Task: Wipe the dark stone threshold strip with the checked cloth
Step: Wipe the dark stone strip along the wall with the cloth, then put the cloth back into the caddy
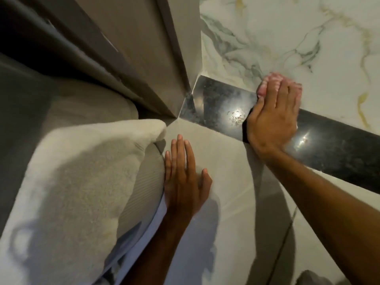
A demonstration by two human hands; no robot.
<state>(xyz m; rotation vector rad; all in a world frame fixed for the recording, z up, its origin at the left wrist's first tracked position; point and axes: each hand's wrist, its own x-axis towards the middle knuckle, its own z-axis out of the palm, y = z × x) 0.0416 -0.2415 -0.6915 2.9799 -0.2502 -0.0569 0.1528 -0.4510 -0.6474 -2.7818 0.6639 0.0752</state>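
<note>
A: Reading from nine o'clock across, what do we have?

B: At eight o'clock lies a pale towel [82, 161] on the floor [232, 182]. Just beside it, our left hand [185, 182] rests flat on the grey tile, fingers apart and straight, holding nothing; it serves as a brace. At eleven o'clock stands the door frame [144, 58], whose foot meets the strip's end.

A: And the work itself?

B: The dark stone threshold strip [222, 103] runs from the centre toward four o'clock, between the grey tile and the marble floor [287, 38]. At two o'clock our right hand [273, 120] lies palm-down across it, its grip pressed onto the checked cloth [267, 81]. Only a pinkish bunch of the cloth shows past the fingertips, at the strip's far edge; its pattern is too blurred to confirm.

A: How should we carry the stroke well?

B: We judge that the stretch toward the frame shows dull smears around the bright reflection, so we should draw the cloth that way with even, flat pressure. We should keep the cloth spread under the whole palm, cover both edges, and finish into the corner at the frame's foot.
</note>
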